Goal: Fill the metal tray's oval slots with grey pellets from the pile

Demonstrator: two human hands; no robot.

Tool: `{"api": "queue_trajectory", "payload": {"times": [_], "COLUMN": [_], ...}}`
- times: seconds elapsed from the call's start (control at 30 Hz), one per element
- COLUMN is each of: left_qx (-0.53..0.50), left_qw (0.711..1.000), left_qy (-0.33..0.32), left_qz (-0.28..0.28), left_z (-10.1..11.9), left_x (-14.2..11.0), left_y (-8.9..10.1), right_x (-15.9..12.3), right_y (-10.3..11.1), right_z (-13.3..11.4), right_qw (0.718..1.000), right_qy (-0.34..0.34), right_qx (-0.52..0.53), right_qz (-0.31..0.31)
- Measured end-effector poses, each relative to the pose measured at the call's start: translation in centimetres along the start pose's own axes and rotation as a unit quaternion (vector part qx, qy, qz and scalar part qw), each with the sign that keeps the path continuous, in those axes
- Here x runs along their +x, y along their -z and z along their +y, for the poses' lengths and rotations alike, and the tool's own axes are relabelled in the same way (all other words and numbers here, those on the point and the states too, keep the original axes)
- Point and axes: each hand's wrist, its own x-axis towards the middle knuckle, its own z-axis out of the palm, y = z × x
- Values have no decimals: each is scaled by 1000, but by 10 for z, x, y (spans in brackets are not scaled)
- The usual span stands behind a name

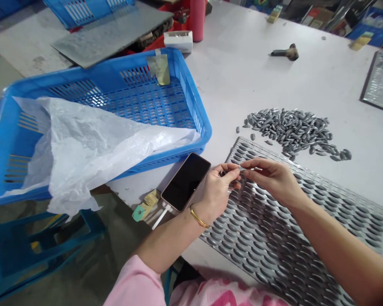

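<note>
Left hand [218, 191] is gripping a small dark item; right hand [271, 180] is pinching a thin pale piece [247, 168], both hands held just above the dimpled metal sheet [309, 242]

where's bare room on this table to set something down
The widest bare patch of white table lies between the blue plastic basket and the grey metal pellets, below the dark tool. It's crowded around the left hand, right hand, phone and dimpled metal sheet.
</note>
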Motion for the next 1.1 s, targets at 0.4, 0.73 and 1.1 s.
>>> {"api": "queue_trajectory", "payload": {"times": [0.4,0.73,1.1], "left_qx": [-8,10,9], "left_qw": [998,997,996], "left_qy": [57,73,85], "left_qz": [27,13,6], "left_z": [13,11,11], "left_x": [-5,-7,-7], "left_y": [-8,-7,-6], "right_x": [0,10,87], "right_y": [0,11,37], "right_z": [6,7,46], "right_qw": [997,949,847], "right_qy": [-33,184,259], "right_qx": [65,-228,-442], "right_qz": [16,119,140]}}
